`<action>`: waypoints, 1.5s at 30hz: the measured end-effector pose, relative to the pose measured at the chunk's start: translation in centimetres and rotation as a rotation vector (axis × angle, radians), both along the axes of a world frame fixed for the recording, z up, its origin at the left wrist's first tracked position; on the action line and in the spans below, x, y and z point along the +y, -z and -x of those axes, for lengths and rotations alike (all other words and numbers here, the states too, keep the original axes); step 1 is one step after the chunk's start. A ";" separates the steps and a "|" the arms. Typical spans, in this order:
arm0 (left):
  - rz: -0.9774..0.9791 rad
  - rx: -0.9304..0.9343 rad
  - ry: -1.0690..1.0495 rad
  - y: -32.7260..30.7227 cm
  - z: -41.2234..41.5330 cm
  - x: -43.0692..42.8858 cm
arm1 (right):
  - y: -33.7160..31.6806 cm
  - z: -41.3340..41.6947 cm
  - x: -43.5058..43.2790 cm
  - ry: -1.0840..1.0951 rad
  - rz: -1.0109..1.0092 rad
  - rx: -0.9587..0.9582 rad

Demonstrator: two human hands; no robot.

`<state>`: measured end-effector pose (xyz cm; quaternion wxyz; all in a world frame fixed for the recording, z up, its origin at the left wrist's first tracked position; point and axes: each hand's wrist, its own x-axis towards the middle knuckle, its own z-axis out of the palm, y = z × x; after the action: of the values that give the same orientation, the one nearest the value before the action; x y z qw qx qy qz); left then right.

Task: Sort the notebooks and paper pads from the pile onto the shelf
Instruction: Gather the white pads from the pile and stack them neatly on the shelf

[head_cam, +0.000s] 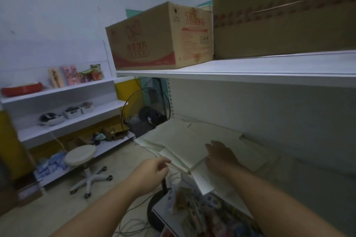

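Pale cream paper pads (185,140) lie flat in overlapping layers on the white middle shelf (289,163). My right hand (221,157) rests palm down with fingers spread on the top pad near the shelf's front. My left hand (154,169) is at the front edge, its fingers pinching the corner of a thin pad (178,167). Below, at the bottom of the view, a pile of colourful notebooks (194,211) lies on a lower surface, blurred.
Two cardboard boxes (159,36) (283,11) stand on the upper shelf (240,69). A fan (142,109) sits left of the shelf end. A white wheeled stool (81,155) and loose cables (133,223) are on the floor. More shelves (63,106) with small goods line the left wall.
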<state>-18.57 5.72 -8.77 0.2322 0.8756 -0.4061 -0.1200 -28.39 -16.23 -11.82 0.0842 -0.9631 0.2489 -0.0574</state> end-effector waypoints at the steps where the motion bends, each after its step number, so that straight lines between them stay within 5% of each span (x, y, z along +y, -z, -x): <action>1: 0.046 0.053 -0.031 0.3 -0.6 -0.7 | 0.1 -0.8 -0.2 -0.002 -0.003 -0.004; 6: 0.300 0.375 -0.292 1.5 -3.1 -5.1 | 1.7 -2.4 -1.7 -0.009 0.025 0.012; 9: 0.409 0.835 -0.472 1.3 -4.4 -7.8 | 3.6 -2.1 -1.9 -0.017 0.056 -0.035; 11: 0.411 1.108 -0.489 0.8 -5.5 -9.0 | 4.7 -1.8 -1.8 -0.008 0.064 -0.099; 14: 0.395 1.272 -0.452 0.9 -7.4 -10.3 | 5.6 -1.6 -1.9 0.014 0.085 -0.162; 21: 0.526 1.153 -0.185 1.5 -8.8 -14.7 | 3.5 -0.6 -0.7 0.166 -0.139 -0.135; 27: 0.647 1.025 -0.011 1.6 -15.3 -16.6 | 1.6 -2.0 0.7 0.603 -0.119 -0.019; 33: 0.491 0.965 0.149 1.3 -18.2 -15.3 | 1.6 -6.8 2.4 0.866 -0.093 0.107; 45: 0.346 1.110 0.300 2.6 -19.2 -13.9 | -1.8 -7.8 2.7 0.861 -0.087 0.050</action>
<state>0.63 -8.23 -11.36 0.5293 0.5646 -0.3570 -0.5231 -20.58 -13.53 -10.06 0.0871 -0.7682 0.6320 -0.0535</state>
